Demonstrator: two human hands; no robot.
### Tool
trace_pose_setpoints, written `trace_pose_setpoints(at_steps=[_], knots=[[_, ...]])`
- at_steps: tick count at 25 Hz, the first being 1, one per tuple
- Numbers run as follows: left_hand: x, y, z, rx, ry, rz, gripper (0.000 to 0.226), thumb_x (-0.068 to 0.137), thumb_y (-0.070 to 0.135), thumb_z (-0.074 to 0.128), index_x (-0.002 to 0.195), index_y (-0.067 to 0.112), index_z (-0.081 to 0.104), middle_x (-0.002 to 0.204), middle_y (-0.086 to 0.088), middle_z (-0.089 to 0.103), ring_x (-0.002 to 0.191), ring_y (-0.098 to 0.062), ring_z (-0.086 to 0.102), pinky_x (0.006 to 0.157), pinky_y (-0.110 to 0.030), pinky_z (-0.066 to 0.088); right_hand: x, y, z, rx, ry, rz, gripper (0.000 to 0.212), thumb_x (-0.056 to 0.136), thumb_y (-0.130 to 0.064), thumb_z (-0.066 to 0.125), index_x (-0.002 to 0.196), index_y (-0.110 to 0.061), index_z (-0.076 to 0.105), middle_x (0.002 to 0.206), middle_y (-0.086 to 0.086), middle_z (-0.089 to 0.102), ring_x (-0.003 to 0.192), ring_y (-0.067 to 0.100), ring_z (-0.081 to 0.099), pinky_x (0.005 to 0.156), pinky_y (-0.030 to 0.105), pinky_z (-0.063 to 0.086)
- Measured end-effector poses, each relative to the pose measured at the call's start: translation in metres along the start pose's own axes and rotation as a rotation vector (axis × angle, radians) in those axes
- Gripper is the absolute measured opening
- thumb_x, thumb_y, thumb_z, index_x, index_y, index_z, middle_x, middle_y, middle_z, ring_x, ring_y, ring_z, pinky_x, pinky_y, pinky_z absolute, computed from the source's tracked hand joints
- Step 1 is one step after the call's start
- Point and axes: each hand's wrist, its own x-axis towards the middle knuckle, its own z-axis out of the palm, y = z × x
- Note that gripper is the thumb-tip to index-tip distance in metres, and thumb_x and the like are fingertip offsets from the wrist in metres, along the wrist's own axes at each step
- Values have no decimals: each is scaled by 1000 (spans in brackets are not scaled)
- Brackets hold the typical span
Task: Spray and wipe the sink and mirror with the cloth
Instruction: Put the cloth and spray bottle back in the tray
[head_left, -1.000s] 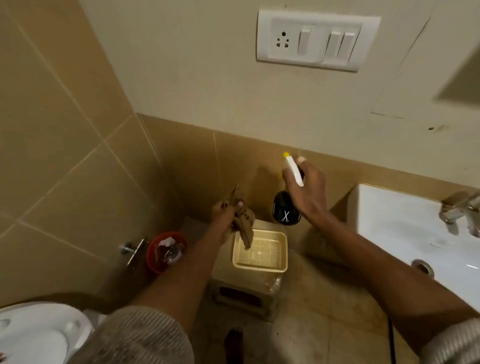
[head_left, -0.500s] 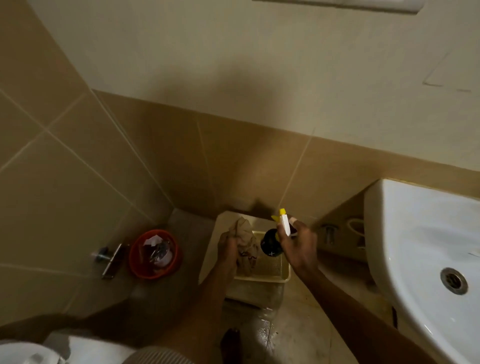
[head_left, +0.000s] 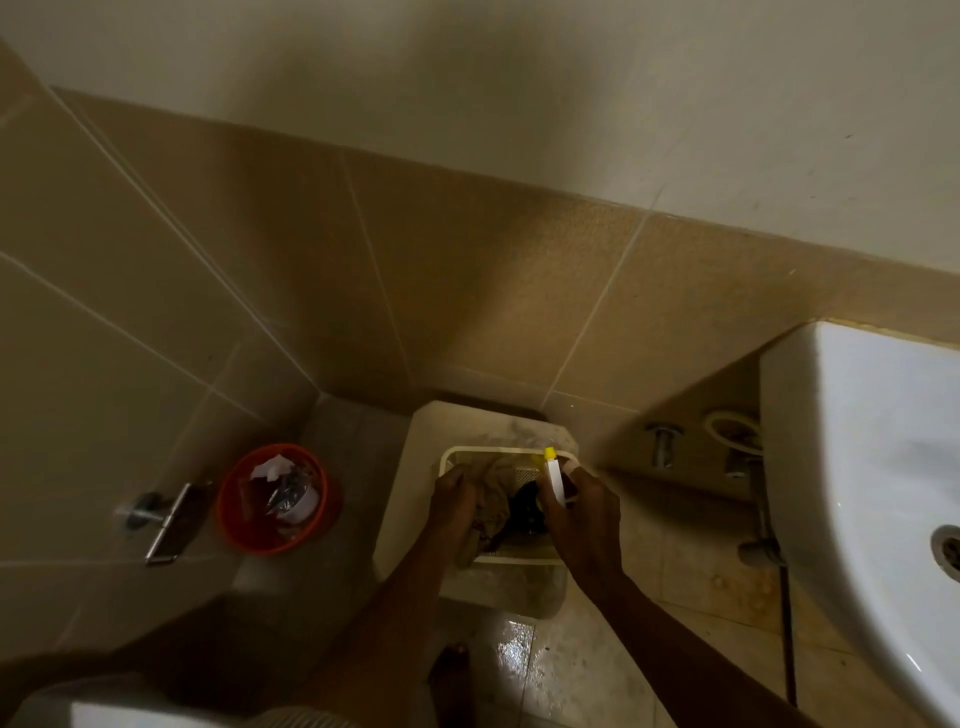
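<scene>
Head view: left hand (head_left: 454, 501) is gripping the cloth (head_left: 493, 493) over the basket (head_left: 519, 558); right hand (head_left: 584, 512) is clasping the spray bottle (head_left: 553, 475).

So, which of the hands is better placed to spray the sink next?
Right. The right hand already grips the spray bottle and is nearer the sink; the left hand holds the cloth.

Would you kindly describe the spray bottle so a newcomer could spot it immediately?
Left of the white sink, a pale basket sits on a floor stool. The spray bottle is over it in the right hand: dark body, white nozzle, yellow tip, unlike the brown cloth beside it.
</scene>
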Motion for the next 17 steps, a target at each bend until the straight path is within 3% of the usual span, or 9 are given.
trace_pose_setpoints(at_steps=[2,4,6,10,12,14,17], knots=[[6,-1,3,20,-17,34,28,101,13,47,123,3,62,112,-16,65,80,-18,59,58,-22,51,-1,6,8,14,-2,7,33,97,-29,72,124,-10,73,103,7,76,90,24,71,76,47,63],[16,-3,6,56,-37,68,26,102,18,47,121,13,64,121,-12,65,99,-27,63,84,-36,57,0,11,13,5,13,27,32,97,-29,71,121,-8,73,101,7,75,90,26,70,76,46,62],[18,-7,8,107,-48,103,22,103,18,46,114,17,65,124,-12,65,110,-30,62,98,-46,53,1,16,15,-26,19,68,31,96,-26,72,118,-4,72,99,10,74,90,29,69,76,43,59],[25,-18,17,97,12,169,35,99,20,58,132,9,59,129,-12,63,114,-29,59,89,-36,51,2,20,17,-45,12,101,25,97,-21,71,112,-1,72,95,12,72,89,32,67,71,35,51],[21,-21,21,166,91,226,46,96,21,62,139,8,51,131,-11,60,120,-32,57,92,-36,48,2,20,18,-69,5,107,27,97,-20,71,114,0,71,97,14,72,91,31,66,70,28,44],[14,-24,26,441,187,295,59,97,28,61,148,8,39,141,-15,51,127,-35,53,99,-41,45,1,19,18,-76,3,122,29,97,-20,71,117,1,70,100,15,71,94,31,64,67,22,36],[-2,-18,27,853,248,387,79,95,38,60,156,13,18,155,-16,31,134,-34,45,102,-41,47,-1,14,16,-99,-11,138,34,97,-23,70,122,-1,67,107,13,69,101,29,61,73,26,35]])
